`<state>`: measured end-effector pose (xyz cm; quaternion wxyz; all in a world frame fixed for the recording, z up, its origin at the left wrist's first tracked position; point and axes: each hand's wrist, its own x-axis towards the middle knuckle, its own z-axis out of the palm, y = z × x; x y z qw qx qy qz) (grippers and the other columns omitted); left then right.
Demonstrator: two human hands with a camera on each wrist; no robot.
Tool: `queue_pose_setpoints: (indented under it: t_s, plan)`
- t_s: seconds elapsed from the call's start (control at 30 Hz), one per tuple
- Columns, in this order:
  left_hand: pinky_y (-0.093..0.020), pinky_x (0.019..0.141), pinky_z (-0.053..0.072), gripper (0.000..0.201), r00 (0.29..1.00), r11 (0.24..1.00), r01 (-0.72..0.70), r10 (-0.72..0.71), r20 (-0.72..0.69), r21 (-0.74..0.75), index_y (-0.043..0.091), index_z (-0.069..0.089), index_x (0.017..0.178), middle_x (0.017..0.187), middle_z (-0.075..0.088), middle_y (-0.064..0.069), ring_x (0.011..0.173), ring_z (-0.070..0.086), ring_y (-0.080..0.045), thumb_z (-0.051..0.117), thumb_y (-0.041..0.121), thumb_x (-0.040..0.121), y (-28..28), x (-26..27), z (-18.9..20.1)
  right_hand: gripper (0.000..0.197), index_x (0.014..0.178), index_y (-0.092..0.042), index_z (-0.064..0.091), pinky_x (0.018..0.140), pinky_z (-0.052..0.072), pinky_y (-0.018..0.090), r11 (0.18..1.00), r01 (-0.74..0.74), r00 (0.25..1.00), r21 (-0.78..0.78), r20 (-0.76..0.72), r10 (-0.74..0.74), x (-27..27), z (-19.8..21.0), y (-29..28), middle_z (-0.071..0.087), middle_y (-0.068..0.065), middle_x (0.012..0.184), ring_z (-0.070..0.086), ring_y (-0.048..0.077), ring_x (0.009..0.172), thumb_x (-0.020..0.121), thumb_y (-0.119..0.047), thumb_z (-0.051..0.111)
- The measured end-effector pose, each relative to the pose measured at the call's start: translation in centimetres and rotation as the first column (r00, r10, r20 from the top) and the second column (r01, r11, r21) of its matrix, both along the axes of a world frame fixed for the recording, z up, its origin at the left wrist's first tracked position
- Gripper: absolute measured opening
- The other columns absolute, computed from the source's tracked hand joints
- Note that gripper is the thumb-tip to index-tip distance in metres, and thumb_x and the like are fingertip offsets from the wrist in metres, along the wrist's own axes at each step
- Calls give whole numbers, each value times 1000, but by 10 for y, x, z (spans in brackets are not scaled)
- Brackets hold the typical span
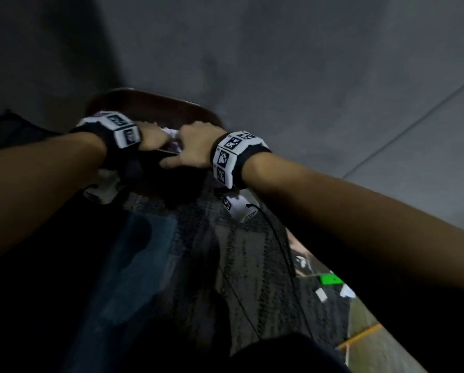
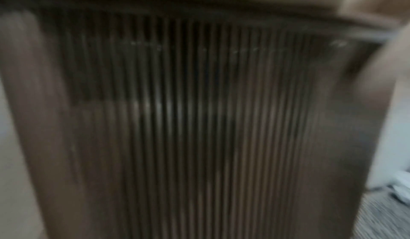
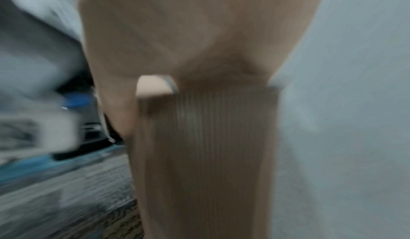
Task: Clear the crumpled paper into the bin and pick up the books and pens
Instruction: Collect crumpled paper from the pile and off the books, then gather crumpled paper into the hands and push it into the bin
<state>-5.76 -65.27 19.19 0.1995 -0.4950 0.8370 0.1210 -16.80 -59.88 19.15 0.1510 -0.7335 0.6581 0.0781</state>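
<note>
Both hands point(image 1: 155, 138) point(image 1: 195, 146) grip the bin point(image 1: 150, 102) rim.

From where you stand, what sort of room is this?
Probably an ordinary indoor room, maybe a study or bedroom: a plain grey wall, a patterned rug underfoot, and a brown ribbed bin gripped by both hands.

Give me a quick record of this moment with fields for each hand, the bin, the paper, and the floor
left hand: grips the near rim of the bin
right hand: grips the near rim, thumb outside
bin: dark brown, ribbed sides, held between both hands
crumpled paper: pale pieces visible inside the bin between the hands
floor: dark patterned carpet below, scattered white scraps and a green item at lower right
image quality: both wrist views blurred
</note>
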Motion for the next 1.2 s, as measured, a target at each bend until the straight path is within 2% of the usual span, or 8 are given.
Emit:
queue_pose_setpoints:
  t_s: [0.2, 0.37, 0.47, 0.63, 0.77, 0.93, 1.07, 1.2]
  plan:
    - [-42, 89, 46, 41, 993, 952, 113, -97, 72, -285, 1, 56, 120, 124, 57, -24, 110, 57, -41, 40, 33, 99, 9, -3, -2, 55, 143, -27, 40, 106, 33, 30, 999, -35, 991, 32, 131, 30, -44, 13, 31, 44, 3, 148, 43, 26, 132, 94, -51, 44]
    - [-43, 76, 46, 37, 970, 888, 175, -230, -82, -426, 4, 53, 108, 107, 62, -27, 95, 61, -44, 58, 35, 87, 35, -32, 25, 35, 125, -20, 61, 97, 37, 25, 989, 101, 953, -107, 297, -65, -54, 29, 48, 59, 3, 133, 52, 21, 121, 96, -30, 43]
    - [-42, 71, 42, 20, 834, 812, 308, -481, -271, -495, 7, 53, 98, 99, 63, -26, 89, 61, -42, 55, 20, 84, 65, -74, 32, 31, 118, -12, 62, 87, 34, 27, 986, 125, 965, -107, 246, -95, -95, 38, 90, 63, 10, 122, 55, 27, 113, 98, -24, 42]
    - [-40, 86, 44, 32, 752, 843, 475, -538, -380, -253, 14, 54, 118, 120, 60, -18, 108, 57, -36, 50, 20, 87, 121, -157, 3, 42, 138, -23, 49, 105, 32, 27, 928, 372, 908, -13, 210, -361, -178, 21, 179, 51, 6, 142, 46, 26, 131, 96, -27, 45]
    - [-33, 86, 44, 30, 740, 823, 567, -531, -413, -42, 16, 55, 119, 118, 63, -13, 107, 58, -31, 51, 20, 89, 174, -223, -39, 39, 130, -20, 56, 96, 39, 29, 863, 502, 856, 53, 114, -504, -238, -14, 252, 59, 10, 131, 54, 29, 120, 94, -28, 48]
    - [-26, 77, 41, 26, 762, 727, 642, -570, -309, 243, 14, 62, 113, 107, 63, -8, 100, 59, -28, 45, 16, 94, 245, -281, -102, 29, 110, -12, 67, 85, 49, 35, 802, 466, 869, 374, -22, -495, -290, -71, 365, 67, 12, 109, 62, 31, 101, 95, -25, 46]
    - [-33, 68, 45, 26, 633, 566, 766, -747, -203, 306, 18, 61, 114, 86, 57, -4, 77, 55, -25, 43, 11, 95, 293, -317, -148, 23, 107, -13, 63, 70, 45, 29, 737, 469, 868, 487, -102, -485, -314, -122, 440, 65, 11, 98, 61, 31, 90, 92, -24, 50]
    - [-36, 70, 40, 37, 343, 331, 923, -939, -29, 195, 15, 44, 135, 130, 43, -12, 105, 52, -33, 42, 9, 98, 333, -355, -187, 34, 123, -16, 53, 72, 42, 32, 708, 649, 747, 279, -56, -663, -336, -171, 499, 55, 11, 110, 57, 32, 99, 92, -28, 46]
